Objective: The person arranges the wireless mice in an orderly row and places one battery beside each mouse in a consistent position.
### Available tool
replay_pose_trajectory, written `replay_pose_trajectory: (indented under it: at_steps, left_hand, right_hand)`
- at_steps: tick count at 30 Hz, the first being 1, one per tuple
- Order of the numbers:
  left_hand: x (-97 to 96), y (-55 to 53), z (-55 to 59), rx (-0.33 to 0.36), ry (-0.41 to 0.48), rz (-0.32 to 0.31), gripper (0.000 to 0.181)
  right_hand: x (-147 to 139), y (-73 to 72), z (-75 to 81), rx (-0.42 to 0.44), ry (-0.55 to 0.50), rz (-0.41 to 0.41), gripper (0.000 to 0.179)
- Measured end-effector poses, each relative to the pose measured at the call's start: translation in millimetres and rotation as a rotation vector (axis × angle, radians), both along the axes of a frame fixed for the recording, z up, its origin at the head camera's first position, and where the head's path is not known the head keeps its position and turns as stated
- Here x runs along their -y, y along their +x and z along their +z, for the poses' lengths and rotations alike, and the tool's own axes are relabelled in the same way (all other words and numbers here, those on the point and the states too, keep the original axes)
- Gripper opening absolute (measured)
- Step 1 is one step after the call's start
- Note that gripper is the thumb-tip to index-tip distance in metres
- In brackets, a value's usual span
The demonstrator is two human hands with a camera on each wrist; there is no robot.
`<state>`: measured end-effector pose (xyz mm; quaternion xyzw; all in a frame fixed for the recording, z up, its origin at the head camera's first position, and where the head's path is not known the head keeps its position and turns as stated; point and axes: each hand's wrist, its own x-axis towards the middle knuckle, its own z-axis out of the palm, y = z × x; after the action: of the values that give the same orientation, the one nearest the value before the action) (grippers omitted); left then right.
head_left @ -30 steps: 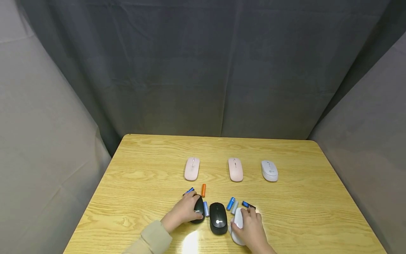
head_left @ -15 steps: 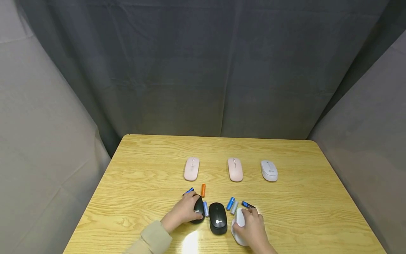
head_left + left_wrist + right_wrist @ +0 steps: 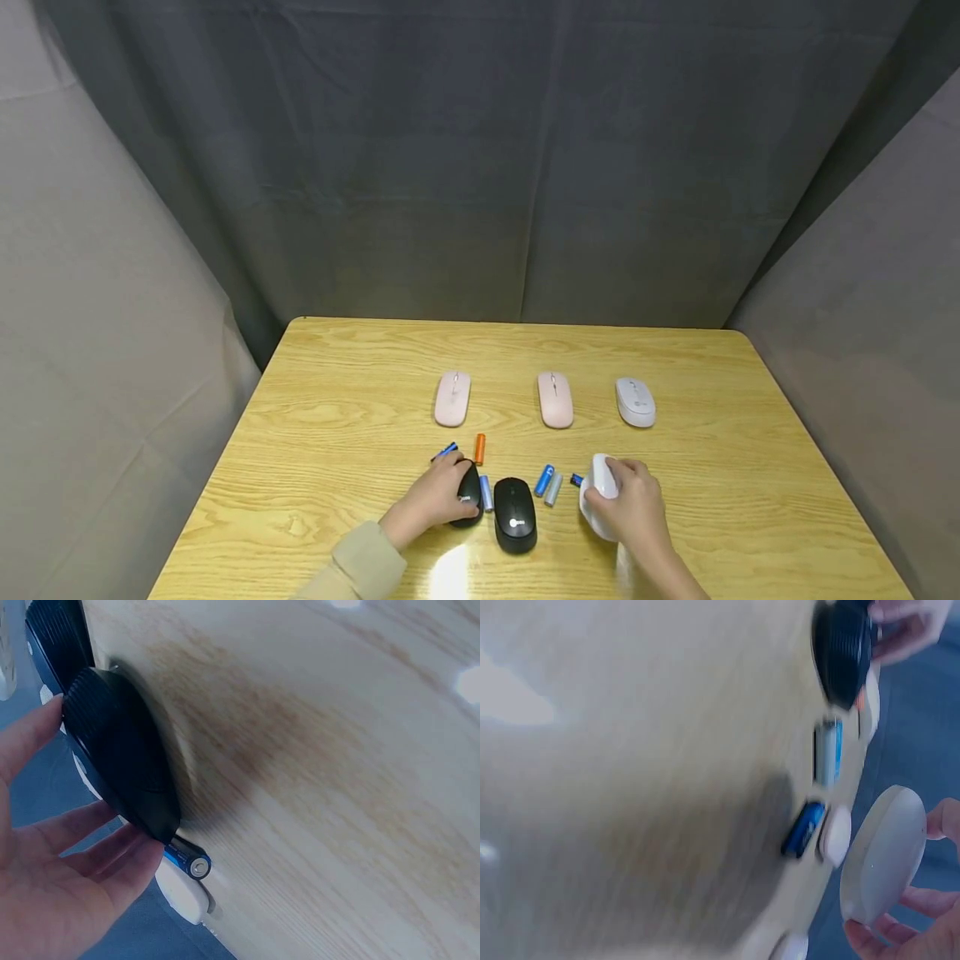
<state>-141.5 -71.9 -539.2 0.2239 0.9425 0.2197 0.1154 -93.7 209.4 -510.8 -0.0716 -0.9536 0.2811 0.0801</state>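
My left hand [image 3: 433, 498] grips a black computer mouse [image 3: 470, 493] on the table, thumb on one side and fingers on the other. In the left wrist view that mouse [image 3: 120, 750] stands close to a blue battery [image 3: 187, 857]. A white mouse [image 3: 602, 475] is off the table and tilted in my right hand [image 3: 637, 510], held between thumb and fingers. The right wrist view shows this mouse [image 3: 885, 855] above the tabletop, its shadow below. Partly hidden behind it in the head view lies a dark blue battery [image 3: 576, 480].
A second black mouse [image 3: 515, 517] sits between the hands. Around it lie a light blue battery [image 3: 487, 493], a blue one [image 3: 543, 481] and a grey one [image 3: 553, 490]. An orange battery [image 3: 480, 449] is farther back. Behind stand two pink mice [image 3: 452, 400] and another white mouse [image 3: 636, 403].
My right hand has lifted the white mouse and carried it to the right and away from me, tilting it. It now covers part of the dark blue battery. The left hand stays put.
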Motion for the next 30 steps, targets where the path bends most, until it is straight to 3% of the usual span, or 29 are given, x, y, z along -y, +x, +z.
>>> replay_pose_trajectory:
  at_steps: [5, 10, 16, 24, 30]
  left_hand:
    - [-0.5, 0.1, 0.7, 0.005, -0.006, -0.001, 0.068]
    - [-1.0, -0.4, 0.8, 0.007, -0.012, -0.002, 0.068]
    - [-0.5, -0.4, -0.9, 0.025, -0.02, 0.007, 0.068]
    - [-0.5, 0.3, 1.2, 0.01, -0.018, 0.001, 0.068]
    - [-1.0, 0.6, 2.6, 0.009, -0.019, 0.002, 0.068]
  right_hand:
    - [-22, -11.1, 2.8, -0.047, 0.024, -0.022, 0.055]
    - [-42, -16.7, -6.2, -0.07, 0.043, -0.025, 0.055]
    - [-59, -18.2, -20.6, -0.033, 0.047, -0.022, 0.056]
    - [-73, -16.0, -36.9, -0.046, 0.059, 0.0, 0.055]
    - [-78, -14.0, -40.6, 0.043, 0.052, 0.02, 0.056]
